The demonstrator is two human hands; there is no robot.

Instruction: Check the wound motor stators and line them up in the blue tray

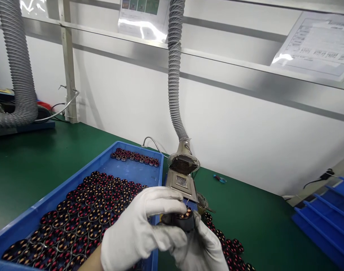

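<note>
Both my hands wear white gloves and meet at the lower middle of the head view. Between them is a small round motor stator (186, 221), black-sided with copper windings showing on top. My left hand (142, 227) closes on it from the left, fingers over the top edge and thumb below. From the right and underneath, my right hand (202, 244) grips the same stator; part of its fingers is hidden. Just behind the hands stands a metal box with a square opening holding a grey, speckled surface (181, 181).
A blue tray (162, 165) on the left holds many red and copper-wound stators. More stators (231, 250) lie loose at right. A ribbed exhaust hose (174, 67) ends in a hood (184, 162) above the metal box. Small pliers (219, 179) and stacked blue trays (326, 222) sit farther right.
</note>
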